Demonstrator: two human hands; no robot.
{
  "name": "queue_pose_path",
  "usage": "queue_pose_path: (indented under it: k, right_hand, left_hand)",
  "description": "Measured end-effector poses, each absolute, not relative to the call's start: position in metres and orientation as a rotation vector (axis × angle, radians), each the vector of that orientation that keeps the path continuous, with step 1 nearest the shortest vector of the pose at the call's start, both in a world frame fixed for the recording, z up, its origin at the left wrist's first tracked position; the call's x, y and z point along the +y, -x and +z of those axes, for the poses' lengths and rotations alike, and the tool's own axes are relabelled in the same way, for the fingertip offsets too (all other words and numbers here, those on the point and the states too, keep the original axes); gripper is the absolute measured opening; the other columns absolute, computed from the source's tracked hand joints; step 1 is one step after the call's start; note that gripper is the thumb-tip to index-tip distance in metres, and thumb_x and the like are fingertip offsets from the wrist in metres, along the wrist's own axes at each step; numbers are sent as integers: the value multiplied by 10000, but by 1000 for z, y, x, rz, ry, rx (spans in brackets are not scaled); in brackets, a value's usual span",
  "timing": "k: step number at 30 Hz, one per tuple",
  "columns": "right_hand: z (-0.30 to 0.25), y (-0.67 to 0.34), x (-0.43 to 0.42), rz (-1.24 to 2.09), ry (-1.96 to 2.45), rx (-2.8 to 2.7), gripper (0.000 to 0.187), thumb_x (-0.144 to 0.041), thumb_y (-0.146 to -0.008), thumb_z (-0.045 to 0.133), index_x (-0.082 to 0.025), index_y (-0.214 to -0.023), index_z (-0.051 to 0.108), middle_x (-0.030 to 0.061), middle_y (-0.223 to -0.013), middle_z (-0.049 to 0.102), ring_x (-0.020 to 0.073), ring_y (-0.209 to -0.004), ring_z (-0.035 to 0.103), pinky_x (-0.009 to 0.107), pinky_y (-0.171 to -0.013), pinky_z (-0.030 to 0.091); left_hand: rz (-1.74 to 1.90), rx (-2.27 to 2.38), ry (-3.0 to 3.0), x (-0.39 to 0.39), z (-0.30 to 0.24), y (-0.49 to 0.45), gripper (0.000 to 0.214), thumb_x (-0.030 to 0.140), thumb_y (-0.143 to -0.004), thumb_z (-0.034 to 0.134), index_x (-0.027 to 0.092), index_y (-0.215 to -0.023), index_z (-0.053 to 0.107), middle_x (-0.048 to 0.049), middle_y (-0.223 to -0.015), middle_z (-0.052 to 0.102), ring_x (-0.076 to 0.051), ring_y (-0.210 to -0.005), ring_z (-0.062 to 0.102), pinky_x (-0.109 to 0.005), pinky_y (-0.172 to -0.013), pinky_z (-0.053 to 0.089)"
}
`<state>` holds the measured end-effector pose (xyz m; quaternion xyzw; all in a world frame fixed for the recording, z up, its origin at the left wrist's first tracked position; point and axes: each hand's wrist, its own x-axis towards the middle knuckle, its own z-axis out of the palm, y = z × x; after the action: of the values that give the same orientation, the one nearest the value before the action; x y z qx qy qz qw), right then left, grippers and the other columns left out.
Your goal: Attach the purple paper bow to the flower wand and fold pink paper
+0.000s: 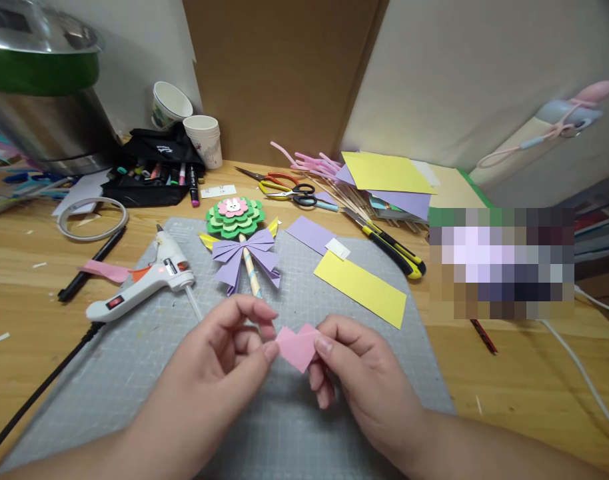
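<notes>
A small pink folded paper heart (pixel 298 348) is held up over the grey cutting mat (pixel 224 427). My right hand (pixel 359 363) pinches its right side between thumb and fingers. At the heart's left edge is my left hand (pixel 229 353), its thumb tip against the paper and its index finger raised and curled above. Just beyond lies a paper flower (pixel 234 217) with green layers, a pink rabbit centre, a purple bow (pixel 244 250) and a striped stick (pixel 250 273).
A glue gun (pixel 149 280) with a lit switch rests on the left. Yellow paper (pixel 362 287), purple paper (pixel 309 233) and a utility knife (pixel 387 243) lie to the right. Behind are scissors (pixel 289 190), paper cups (pixel 203 140), a marker pouch (pixel 149 167) and a steel pot (pixel 49 113).
</notes>
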<state>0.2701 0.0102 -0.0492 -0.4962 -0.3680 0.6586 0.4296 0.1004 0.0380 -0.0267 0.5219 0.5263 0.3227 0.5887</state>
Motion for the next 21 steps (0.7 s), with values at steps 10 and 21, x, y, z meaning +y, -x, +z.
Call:
queue_pose_path:
  k: [10, 21]
  right_hand:
    - [-48, -275, 1, 1039, 1138, -1490, 212, -188, -897, 484, -198, -694, 541, -15, -637, 503, 132, -598, 480, 269, -567, 384]
    - [-50, -278, -2, 1049, 1005, -1441, 180, -153, -915, 441, -209, -803, 570, 9, -745, 542, 152, -711, 526, 290, -667, 431]
  left_hand:
    - [796, 1079, -1815, 28, -30, -100, 261, 174, -779, 643, 316, -979, 733, -33, -979, 719, -197, -852, 660, -263, -736, 524]
    - [578, 1144, -918, 40, -29, -107, 234, 358, -685, 727, 176, -665, 580, 42, -459, 576, -71, -393, 432, -157, -365, 338]
